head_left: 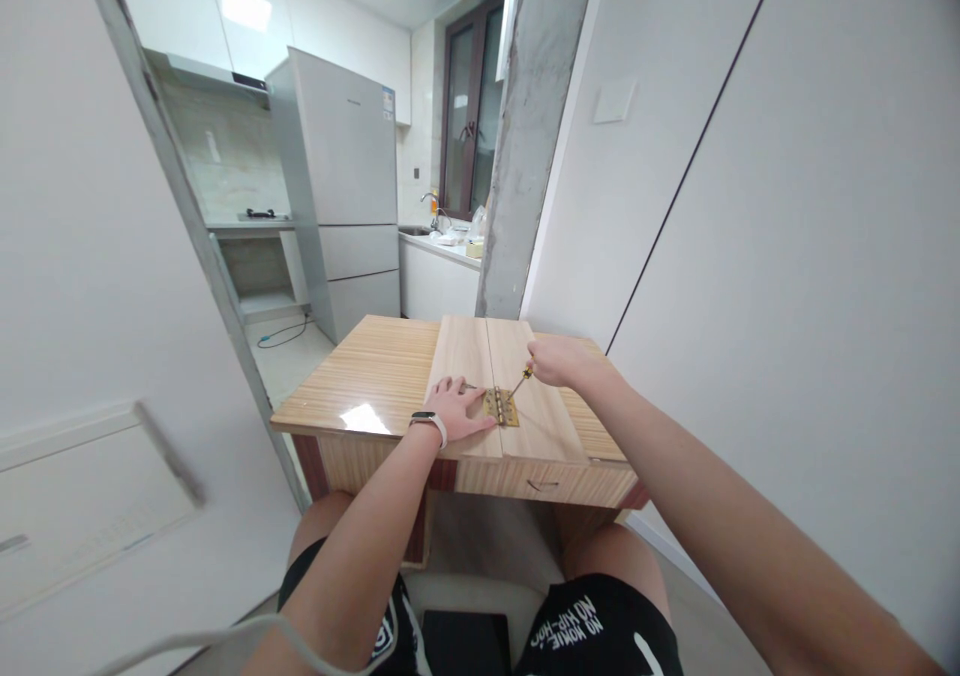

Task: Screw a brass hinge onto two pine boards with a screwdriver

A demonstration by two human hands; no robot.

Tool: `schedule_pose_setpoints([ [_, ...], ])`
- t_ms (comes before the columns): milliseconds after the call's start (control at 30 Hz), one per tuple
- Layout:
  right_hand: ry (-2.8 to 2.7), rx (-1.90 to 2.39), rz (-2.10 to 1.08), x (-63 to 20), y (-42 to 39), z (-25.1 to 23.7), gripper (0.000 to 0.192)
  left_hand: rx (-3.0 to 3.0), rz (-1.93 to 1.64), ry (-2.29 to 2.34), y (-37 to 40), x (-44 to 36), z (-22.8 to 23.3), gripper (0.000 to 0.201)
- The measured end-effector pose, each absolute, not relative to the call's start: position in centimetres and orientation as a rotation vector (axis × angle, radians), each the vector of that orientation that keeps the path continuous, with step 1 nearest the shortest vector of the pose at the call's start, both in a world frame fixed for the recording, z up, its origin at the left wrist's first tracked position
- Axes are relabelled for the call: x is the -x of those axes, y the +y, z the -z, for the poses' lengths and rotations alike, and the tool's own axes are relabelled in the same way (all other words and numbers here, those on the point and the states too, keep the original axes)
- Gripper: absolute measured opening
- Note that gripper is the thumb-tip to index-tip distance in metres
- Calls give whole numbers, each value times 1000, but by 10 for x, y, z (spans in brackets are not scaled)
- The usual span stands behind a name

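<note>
A brass hinge (501, 407) lies unfolded across the seam between two pale wooden boards, the left board (466, 341) and the right board (551, 444). My left hand (456, 408) rests flat on the left board, fingers spread, its thumb and fingertips at the hinge's left leaf. In my right hand (553, 360) is a screwdriver (520, 383), gripped by its yellow-and-black handle. Its shaft slants down to the left, and the tip meets the hinge's right leaf. Whether a screw sits under the tip is too small to see. A thin dark item (470, 386) lies beside my left fingers.
The boards lie on a glossy wooden desk (375, 366) with a drawer (495, 480) at the front. A white wall (750, 256) stands close on the right. Beyond the desk are a refrigerator (349, 156) and a sink counter (442, 256). A pale cable (225, 636) crosses the lower left.
</note>
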State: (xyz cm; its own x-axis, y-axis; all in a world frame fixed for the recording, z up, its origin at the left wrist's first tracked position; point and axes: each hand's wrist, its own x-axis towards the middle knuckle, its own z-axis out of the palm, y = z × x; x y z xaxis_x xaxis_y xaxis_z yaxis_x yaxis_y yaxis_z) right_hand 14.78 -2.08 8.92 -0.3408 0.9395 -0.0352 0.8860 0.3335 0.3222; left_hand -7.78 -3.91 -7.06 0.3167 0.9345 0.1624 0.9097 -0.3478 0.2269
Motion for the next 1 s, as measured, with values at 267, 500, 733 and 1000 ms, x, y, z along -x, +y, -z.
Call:
schedule_pose_setpoints([
  [267,2230,-1896,-239,-130,-16,-91,39,-2466,-365,1735,-39,78,68,90],
  [500,2414,-1599,-262,-142,-26,-95,35,-2463,-399,1746,-40,78,69,89],
  [733,2540,-1422,-497,-148,-33,-95,26,-2466,-426,1734,-40,79,70,88],
  [1000,2493,-1505,-438,-148,-24,-90,26,-2468,-416,1721,-39,79,70,88],
])
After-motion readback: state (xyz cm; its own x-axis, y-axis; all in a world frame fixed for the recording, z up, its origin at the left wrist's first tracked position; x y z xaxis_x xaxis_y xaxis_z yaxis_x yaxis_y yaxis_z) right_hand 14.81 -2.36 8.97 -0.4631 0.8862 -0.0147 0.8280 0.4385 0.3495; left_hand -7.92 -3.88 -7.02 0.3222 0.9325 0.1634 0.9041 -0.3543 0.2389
